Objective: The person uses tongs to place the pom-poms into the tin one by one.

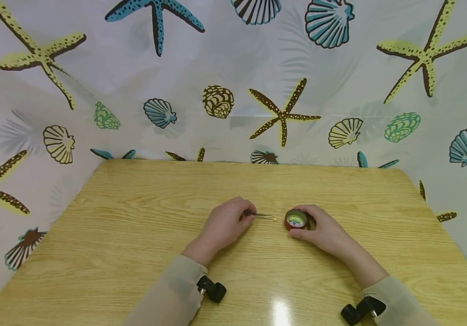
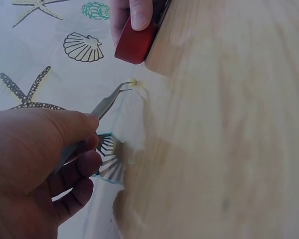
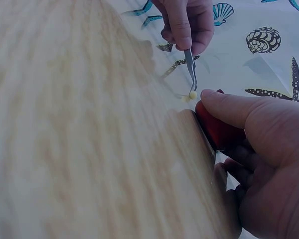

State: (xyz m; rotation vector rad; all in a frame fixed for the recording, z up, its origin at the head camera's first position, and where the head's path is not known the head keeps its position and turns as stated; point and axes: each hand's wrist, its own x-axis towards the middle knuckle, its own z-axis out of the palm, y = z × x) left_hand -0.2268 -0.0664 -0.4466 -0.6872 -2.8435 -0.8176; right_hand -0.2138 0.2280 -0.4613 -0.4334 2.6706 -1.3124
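Note:
My left hand (image 1: 228, 222) pinches a pair of metal tweezers (image 1: 262, 215) with bent tips between thumb and fingers. A small yellow bead (image 1: 275, 219) is at the tips, just above or touching the table; which of these I cannot tell. To the right, my right hand (image 1: 323, 228) grips a small round red tin (image 1: 286, 225) by its side, thumb nearest me. Its open top shows several small beads (image 1: 296, 221), yellow, blue and pale. In the left wrist view the tin (image 2: 134, 47) shows only its red side, and the bead (image 2: 132, 81) is a short gap away.
Both hands work over a wood-grain table (image 1: 143, 217). Behind it and along its sides hangs a white cloth (image 1: 200, 59) printed with starfish and shells. A black camera mount (image 1: 212, 290) sits on the left wrist, and another mount (image 1: 363, 310) on the right.

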